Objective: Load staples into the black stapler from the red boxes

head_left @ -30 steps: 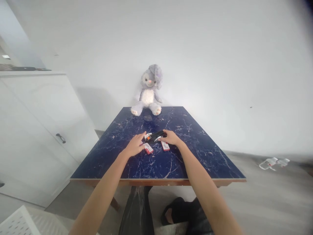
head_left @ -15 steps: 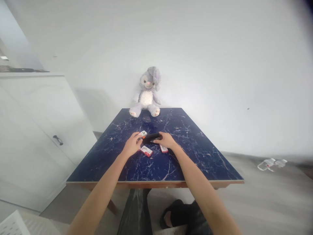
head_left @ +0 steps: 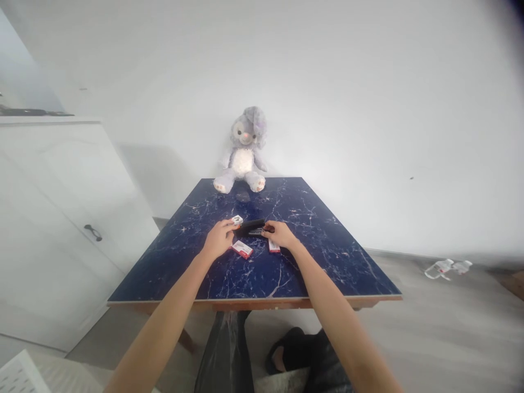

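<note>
A black stapler [head_left: 250, 225] lies across the middle of the dark blue marbled table [head_left: 327, 273], a silvery metal strip showing along its near side. My left hand [head_left: 219, 239] is closed around its left end, where a bit of orange shows. At the right end, my right hand [head_left: 282, 234] pinches with thumb and fingers; the fingertips partly cover what they grip. Just in front lies a small white and red box [head_left: 243, 249]. Another such box [head_left: 274, 247] is partly under my right hand, and a small white box [head_left: 237, 219] sits beyond my left fingertips.
A grey plush toy [head_left: 243, 153] sits at the table's far edge against the wall. To the left stands a white cabinet [head_left: 61, 218] with a dark handle. Clear plastic items [head_left: 446, 267] lie on the floor at right. A white perforated crate [head_left: 24, 374] is at bottom left.
The view has shifted slightly. My right hand has moved a little at the stapler's right end, and more of the metal strip shows. My left hand keeps its hold.
</note>
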Motion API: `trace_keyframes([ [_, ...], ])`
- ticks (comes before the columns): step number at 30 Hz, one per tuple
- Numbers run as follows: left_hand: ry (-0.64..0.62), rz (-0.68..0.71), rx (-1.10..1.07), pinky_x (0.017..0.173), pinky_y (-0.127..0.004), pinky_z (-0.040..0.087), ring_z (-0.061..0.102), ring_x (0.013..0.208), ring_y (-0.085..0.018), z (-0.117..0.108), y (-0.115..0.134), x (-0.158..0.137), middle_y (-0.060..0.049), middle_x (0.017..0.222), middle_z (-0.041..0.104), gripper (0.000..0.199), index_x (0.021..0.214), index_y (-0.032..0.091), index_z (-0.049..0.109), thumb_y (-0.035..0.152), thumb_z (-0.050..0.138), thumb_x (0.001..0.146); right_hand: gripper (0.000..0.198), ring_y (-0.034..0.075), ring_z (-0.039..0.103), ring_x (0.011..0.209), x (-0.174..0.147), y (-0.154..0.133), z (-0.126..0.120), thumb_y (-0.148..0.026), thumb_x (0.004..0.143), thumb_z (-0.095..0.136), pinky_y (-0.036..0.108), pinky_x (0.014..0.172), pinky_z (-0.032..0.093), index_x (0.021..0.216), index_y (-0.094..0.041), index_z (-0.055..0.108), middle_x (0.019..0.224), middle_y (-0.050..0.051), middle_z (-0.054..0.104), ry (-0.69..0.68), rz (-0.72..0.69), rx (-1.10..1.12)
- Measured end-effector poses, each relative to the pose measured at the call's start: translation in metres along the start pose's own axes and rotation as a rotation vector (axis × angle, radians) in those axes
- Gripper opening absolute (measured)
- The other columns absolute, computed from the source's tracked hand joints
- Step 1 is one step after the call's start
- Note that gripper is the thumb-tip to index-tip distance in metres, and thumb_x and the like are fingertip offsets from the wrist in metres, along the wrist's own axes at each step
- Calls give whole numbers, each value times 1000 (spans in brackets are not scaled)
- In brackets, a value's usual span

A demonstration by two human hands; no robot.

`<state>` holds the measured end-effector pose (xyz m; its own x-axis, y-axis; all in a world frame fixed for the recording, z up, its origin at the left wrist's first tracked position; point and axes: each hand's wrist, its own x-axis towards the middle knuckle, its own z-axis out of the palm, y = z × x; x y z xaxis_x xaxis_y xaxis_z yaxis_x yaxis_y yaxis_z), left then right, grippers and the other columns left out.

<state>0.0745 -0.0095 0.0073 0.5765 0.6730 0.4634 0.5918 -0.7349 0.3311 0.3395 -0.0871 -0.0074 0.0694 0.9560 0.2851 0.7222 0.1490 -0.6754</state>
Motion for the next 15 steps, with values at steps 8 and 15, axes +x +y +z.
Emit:
trace_keyframes([
  [8,-34,-16,31,103,-39,49,58,117,-24,-2,0,-2,-2,131,64,38,116,28,74,18,46,92,19,19,65,82,1,0,-4,-34,81,72,28,77,48,96,-23,72,92,2,74,7,20,-107],
  [15,89,-47,-63,109,-43,42,56,122,-24,4,-8,2,-7,132,64,39,130,24,64,32,43,99,25,22,65,93,-2,0,-18,-31,78,71,32,87,49,102,-24,72,105,5,72,85,69,-102],
])
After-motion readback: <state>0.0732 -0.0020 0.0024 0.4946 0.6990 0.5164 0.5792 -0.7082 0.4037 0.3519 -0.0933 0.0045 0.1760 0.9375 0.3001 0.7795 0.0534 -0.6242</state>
